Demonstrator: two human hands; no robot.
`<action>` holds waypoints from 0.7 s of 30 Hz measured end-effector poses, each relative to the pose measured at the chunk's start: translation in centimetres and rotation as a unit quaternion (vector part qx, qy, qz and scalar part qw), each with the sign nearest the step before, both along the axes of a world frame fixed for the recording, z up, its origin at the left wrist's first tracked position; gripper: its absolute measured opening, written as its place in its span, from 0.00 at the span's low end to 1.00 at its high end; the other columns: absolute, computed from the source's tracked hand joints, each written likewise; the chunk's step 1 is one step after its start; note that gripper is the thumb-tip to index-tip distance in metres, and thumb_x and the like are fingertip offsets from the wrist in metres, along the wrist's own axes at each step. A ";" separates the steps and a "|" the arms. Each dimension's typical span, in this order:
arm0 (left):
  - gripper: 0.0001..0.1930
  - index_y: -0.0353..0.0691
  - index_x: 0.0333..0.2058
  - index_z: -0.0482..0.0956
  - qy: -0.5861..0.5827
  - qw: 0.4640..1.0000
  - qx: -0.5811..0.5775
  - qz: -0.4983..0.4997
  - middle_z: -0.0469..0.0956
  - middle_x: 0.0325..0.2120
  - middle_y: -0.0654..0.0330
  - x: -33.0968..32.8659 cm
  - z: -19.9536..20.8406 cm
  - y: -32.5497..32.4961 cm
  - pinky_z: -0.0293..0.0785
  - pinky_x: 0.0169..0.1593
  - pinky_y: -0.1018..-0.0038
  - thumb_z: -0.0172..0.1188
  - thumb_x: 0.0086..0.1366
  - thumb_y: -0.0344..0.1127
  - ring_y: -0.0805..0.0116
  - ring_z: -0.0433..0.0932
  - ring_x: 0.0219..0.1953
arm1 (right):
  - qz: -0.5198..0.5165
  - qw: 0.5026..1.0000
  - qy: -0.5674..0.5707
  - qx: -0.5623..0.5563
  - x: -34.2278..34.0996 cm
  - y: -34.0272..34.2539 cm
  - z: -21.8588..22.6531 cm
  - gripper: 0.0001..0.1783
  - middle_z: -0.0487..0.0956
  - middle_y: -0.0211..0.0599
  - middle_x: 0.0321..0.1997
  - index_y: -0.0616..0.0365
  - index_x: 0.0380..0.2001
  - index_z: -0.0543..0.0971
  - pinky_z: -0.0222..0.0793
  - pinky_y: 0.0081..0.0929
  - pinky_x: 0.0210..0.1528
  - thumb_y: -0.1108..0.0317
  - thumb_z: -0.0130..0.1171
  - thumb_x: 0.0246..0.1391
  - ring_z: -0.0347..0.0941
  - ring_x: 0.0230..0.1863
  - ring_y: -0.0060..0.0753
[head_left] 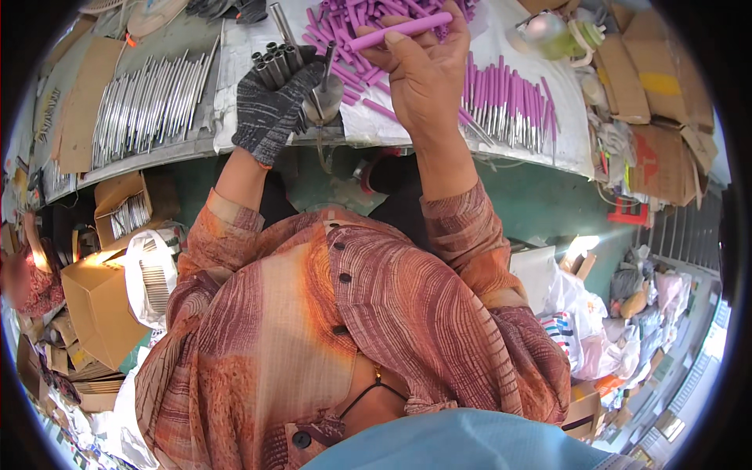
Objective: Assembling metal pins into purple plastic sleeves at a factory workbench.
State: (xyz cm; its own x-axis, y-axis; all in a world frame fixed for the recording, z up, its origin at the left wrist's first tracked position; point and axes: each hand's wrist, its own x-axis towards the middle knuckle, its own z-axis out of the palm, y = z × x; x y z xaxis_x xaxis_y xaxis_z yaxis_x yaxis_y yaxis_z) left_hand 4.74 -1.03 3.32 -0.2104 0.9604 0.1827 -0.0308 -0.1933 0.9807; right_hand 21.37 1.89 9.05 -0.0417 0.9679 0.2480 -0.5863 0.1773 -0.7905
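Note:
In its dark grey knit glove, my left hand is closed around a bunch of several shiny metal tubes, their open ends facing up. My right hand, bare, pinches a purple tube between thumb and fingers, holding it nearly level above the table. Behind it spreads a heap of loose purple tubes. Close beside the glove stands a metal fixture at the table's front edge, partly hidden by the hand. To the right lies a row of metal rods with purple sleeves.
Bare metal rods lie in a row on the left of the table. A green-lidded bottle and cardboard boxes are at the far right. An open carton stands at lower left; bagged goods lie at right.

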 end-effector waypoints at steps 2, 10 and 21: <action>0.11 0.36 0.38 0.79 0.009 1.000 -0.013 -0.004 0.79 0.31 0.62 0.1 -0.1 0.0 0.72 0.37 0.79 0.63 0.54 0.28 0.76 0.76 0.31 | -0.008 1.000 -0.021 0.018 -0.3 -0.4 0.6 0.39 0.71 0.45 0.41 0.53 0.61 0.43 0.77 0.34 0.40 0.82 0.50 0.51 0.74 0.39 0.36; 0.13 0.35 0.42 0.78 -0.022 0.999 -0.048 -0.003 0.79 0.34 0.61 0.6 -0.2 0.1 0.72 0.39 0.79 0.61 0.56 0.26 0.76 0.76 0.35 | 0.053 0.997 0.045 -0.024 -0.5 0.9 -1.2 0.39 0.72 0.41 0.40 0.53 0.61 0.44 0.75 0.31 0.41 0.81 0.52 0.51 0.74 0.39 0.34; 0.13 0.36 0.41 0.78 -0.025 0.999 -0.044 0.003 0.79 0.33 0.62 0.8 -0.2 0.0 0.71 0.37 0.79 0.62 0.55 0.28 0.77 0.76 0.33 | 0.022 0.998 0.049 0.019 -1.1 1.5 -2.8 0.36 0.71 0.45 0.39 0.53 0.56 0.46 0.79 0.39 0.38 0.82 0.54 0.51 0.75 0.37 0.40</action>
State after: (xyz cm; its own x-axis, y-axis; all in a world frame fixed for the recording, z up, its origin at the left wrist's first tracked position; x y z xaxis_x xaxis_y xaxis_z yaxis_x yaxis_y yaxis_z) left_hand 5.53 -1.05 3.17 -0.2236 0.9707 0.0879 -0.0782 -0.1078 0.9911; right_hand 20.29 3.39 6.26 -0.0569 0.9553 0.2902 -0.6682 0.1796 -0.7220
